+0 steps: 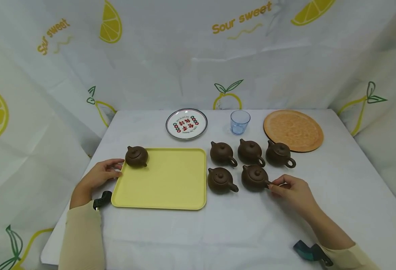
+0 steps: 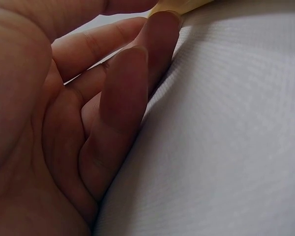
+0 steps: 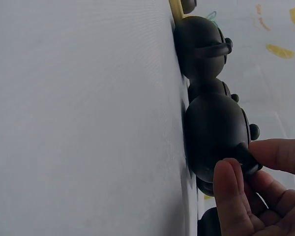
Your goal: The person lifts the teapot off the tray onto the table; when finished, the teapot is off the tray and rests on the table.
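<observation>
My right hand [image 1: 293,193] pinches the handle of a dark brown teapot [image 1: 254,177], the right one of the front row. In the right wrist view, thumb and fingers close on that handle beside the round teapot body [image 3: 214,130]; the teapot stands upright at table level. My left hand [image 1: 100,174] rests beside the yellow tray [image 1: 164,180], its relaxed fingertips at the left rim. In the left wrist view the fingers [image 2: 120,88] are bent loosely, with a bit of yellow tray [image 2: 191,5] above. One teapot [image 1: 136,156] sits in the tray's far left corner.
Another teapot [image 1: 221,180] stands right of the tray, and three more [image 1: 250,151] line up behind. Farther back are a round white plate [image 1: 186,124], a blue glass [image 1: 239,122] and a round tan board [image 1: 293,131]. A printed white curtain [image 1: 171,75] hangs behind the table.
</observation>
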The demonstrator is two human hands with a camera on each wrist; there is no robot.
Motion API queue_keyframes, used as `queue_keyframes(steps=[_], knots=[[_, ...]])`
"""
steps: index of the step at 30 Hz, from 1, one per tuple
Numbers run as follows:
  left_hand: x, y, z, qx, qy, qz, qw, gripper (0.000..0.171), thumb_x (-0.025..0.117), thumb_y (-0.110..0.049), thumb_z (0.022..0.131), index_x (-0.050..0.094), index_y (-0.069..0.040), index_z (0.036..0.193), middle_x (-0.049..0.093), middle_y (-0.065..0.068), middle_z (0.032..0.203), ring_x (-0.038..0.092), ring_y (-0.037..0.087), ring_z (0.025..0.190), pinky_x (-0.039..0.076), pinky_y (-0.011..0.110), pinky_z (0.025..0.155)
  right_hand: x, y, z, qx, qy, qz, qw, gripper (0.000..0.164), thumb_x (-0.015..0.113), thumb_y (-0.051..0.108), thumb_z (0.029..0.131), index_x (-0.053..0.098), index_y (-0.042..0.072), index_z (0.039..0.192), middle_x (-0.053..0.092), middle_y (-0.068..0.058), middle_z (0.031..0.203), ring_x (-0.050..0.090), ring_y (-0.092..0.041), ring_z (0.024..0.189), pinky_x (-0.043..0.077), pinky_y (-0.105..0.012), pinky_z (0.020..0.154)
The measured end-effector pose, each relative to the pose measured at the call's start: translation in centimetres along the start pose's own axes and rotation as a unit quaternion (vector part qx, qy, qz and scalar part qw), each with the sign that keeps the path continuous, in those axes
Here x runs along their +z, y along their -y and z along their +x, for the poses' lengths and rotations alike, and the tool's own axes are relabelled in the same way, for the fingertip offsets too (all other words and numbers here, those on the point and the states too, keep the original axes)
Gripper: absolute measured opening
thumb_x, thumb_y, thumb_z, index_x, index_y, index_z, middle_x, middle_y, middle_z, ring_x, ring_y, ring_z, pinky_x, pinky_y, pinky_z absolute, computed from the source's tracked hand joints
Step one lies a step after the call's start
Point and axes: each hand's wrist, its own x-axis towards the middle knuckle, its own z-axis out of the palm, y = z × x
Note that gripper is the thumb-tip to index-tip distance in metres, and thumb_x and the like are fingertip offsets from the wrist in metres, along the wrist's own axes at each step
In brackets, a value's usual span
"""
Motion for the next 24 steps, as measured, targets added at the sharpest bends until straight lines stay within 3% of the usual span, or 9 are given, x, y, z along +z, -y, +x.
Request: queue_keyframes(steps=[3,6,9,12,15,19,24], knots=[[0.2,0.2,0.4,0.006,0.006,-0.002,1.0,0.051,0.064,-0.002,0.078,0.044,0.004,0.125,0.054,0.023,0.104,0.058,0.011,0.076,0.047,0.023,0.065,-0.5,0.1,-0.4,-0.005,0.011,-0.039,0.999,0.03,0.066,0.037,0.078,0.062,0.008,0.087,0.065,-0.005,0.071,0.06,-0.016,0.066,0.045,-0.026,0.058],[0.1,1.0,0.9,0.009,0.008,0.01,0.9999,0.052,0.065,-0.006,0.079,0.045,0.001,0.126,0.055,0.02,0.103,0.059,0.011,0.078,0.047,0.023,0.066,-1.2,1.0,-0.5,-0.037,-0.004,-0.108,0.993,0.034,0.061,0.047,0.079,0.061,0.013,0.085,0.062,-0.002,0.071,0.056,-0.016,0.066,0.042,-0.029,0.054],[-0.1,2.1,1.2,0.008,0.001,0.034,0.9994,0.054,0.067,-0.013,0.078,0.046,-0.002,0.126,0.056,0.016,0.103,0.059,0.01,0.079,0.046,0.022,0.067,-1.4,3.3,0.1,-0.08,-0.036,-0.152,0.984,0.037,0.057,0.053,0.079,0.061,0.017,0.084,0.06,0.0,0.073,0.053,-0.017,0.067,0.041,-0.03,0.052],[-0.3,2.6,1.3,0.009,-0.002,0.041,0.9991,0.055,0.068,-0.016,0.078,0.046,-0.004,0.127,0.056,0.015,0.104,0.059,0.011,0.08,0.047,0.023,0.067,-0.4,6.7,1.2,-0.124,-0.041,-0.144,0.981,0.034,0.057,0.053,0.079,0.062,0.019,0.084,0.059,0.002,0.074,0.053,-0.015,0.069,0.043,-0.031,0.054],[-0.4,3.0,1.2,0.014,-0.001,0.042,0.999,0.055,0.068,-0.017,0.078,0.046,-0.004,0.127,0.056,0.016,0.104,0.06,0.012,0.079,0.047,0.023,0.066,2.5,10.5,2.4,-0.18,-0.013,-0.127,0.975,0.029,0.057,0.052,0.079,0.062,0.024,0.083,0.057,0.008,0.072,0.051,-0.011,0.066,0.042,-0.029,0.056],[-0.5,3.3,1.0,0.019,-0.005,0.05,0.9985,0.055,0.068,-0.017,0.079,0.046,-0.003,0.127,0.056,0.016,0.103,0.06,0.012,0.077,0.047,0.022,0.064,8.5,15.4,3.8,-0.233,0.047,-0.098,0.966,0.023,0.057,0.049,0.08,0.061,0.027,0.084,0.056,0.014,0.075,0.05,-0.005,0.066,0.042,-0.025,0.058],[-0.6,3.5,1.0,0.023,-0.007,0.048,0.9985,0.056,0.068,-0.019,0.079,0.046,-0.003,0.127,0.056,0.013,0.102,0.059,0.01,0.077,0.046,0.02,0.065,16.6,19.4,5.3,-0.237,0.136,-0.066,0.96,0.029,0.058,0.046,0.081,0.061,0.02,0.092,0.055,0.015,0.079,0.052,-0.003,0.065,0.043,-0.022,0.056]])
